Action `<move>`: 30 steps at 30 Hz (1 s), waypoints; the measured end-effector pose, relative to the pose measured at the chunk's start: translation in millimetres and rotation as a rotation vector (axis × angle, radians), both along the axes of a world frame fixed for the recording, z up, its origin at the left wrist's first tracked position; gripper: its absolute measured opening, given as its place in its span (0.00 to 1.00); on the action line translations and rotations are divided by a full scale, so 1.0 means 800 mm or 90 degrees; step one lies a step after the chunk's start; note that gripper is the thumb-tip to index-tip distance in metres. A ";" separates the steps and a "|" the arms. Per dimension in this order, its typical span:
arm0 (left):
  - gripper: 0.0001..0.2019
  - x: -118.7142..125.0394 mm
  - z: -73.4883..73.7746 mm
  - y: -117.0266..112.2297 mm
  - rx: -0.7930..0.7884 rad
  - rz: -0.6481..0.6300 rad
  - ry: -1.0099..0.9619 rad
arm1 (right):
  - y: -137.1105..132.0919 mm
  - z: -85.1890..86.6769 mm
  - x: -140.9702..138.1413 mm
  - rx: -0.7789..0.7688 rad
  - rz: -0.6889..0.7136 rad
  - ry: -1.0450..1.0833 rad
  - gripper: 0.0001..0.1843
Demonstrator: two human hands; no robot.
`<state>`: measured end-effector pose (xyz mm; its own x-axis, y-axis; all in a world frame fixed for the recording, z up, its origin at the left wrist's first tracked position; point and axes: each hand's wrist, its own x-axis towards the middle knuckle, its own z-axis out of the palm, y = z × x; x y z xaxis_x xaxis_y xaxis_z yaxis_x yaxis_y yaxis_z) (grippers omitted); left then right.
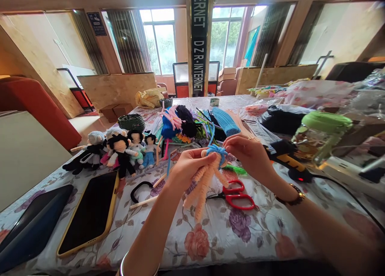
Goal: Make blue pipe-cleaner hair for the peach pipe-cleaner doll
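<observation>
My left hand (192, 162) is closed round the head of a half-formed pipe-cleaner doll (207, 180), whose fuzzy peach limbs hang down over the table. Blue pipe cleaner (217, 149) forms curled hair on top of the head, and one blue strand sticks up from it. At the right edge of this hair, my right hand (246, 152) pinches with thumb and fingertips; the exact bit between them is mostly hidden. Red-handled scissors (239, 196) lie on the cloth just below the doll. A bright green piece (234, 169) rests behind them.
Finished dolls (120, 152) cluster at left behind a yellow-cased phone (90, 216) and a dark blue case (36, 224). Pipe-cleaner bundles (177, 123) lie behind my hands. At right are a glue gun (288, 160) with lit red light, its cord, and a green-lidded jar (321, 127).
</observation>
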<state>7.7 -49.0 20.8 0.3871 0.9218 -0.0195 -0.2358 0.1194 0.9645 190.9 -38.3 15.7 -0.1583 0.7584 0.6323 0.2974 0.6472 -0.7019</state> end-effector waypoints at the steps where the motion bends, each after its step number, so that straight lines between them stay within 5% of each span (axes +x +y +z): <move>1: 0.14 0.000 0.000 0.000 -0.002 0.002 -0.001 | 0.000 0.000 0.000 0.005 0.007 0.002 0.07; 17: 0.13 -0.001 -0.003 0.000 0.014 -0.003 0.010 | -0.007 0.004 -0.004 0.171 -0.113 -0.147 0.06; 30: 0.12 -0.001 -0.002 0.001 0.025 -0.024 -0.014 | -0.005 0.004 -0.002 0.262 -0.109 -0.169 0.07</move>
<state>6.9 -48.2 19.1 0.4219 0.9063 0.0261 -0.2531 0.0901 0.9632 189.1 -42.6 18.7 -0.2494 0.4846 0.8384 0.5561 0.7805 -0.2857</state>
